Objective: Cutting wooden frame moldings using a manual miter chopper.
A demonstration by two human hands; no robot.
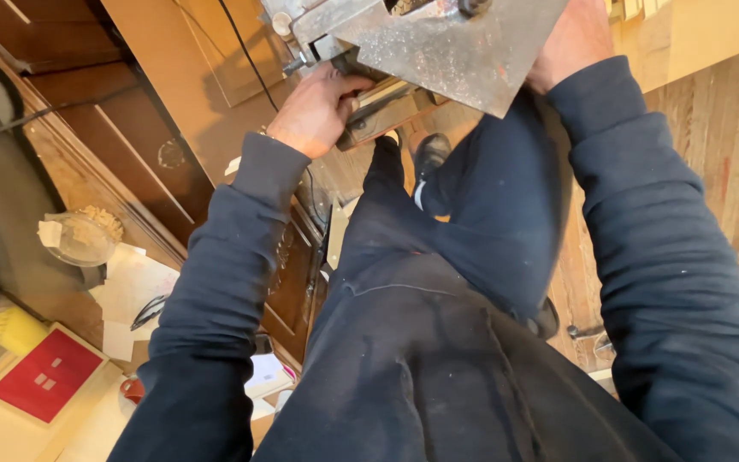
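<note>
A power saw with a dusty grey metal base plate (446, 47) fills the top middle of the view, held up in front of me. My left hand (314, 107) is closed around a part on the saw's left side, beside a wooden piece (387, 107) under the plate. My right hand (570, 38) grips the plate's right edge near the top of the frame; its fingers are partly cut off. Both arms wear dark blue sleeves. My dark trousers and a black shoe (429, 154) show below the saw.
Dark wooden panelled doors (121, 137) lie at the left, lighter wood boards (729, 154) at the right. A black cable (245, 51) runs from the saw. A clear bowl of wood chips (83, 235), papers, a red flat box (44, 376) and a yellow object sit at the lower left.
</note>
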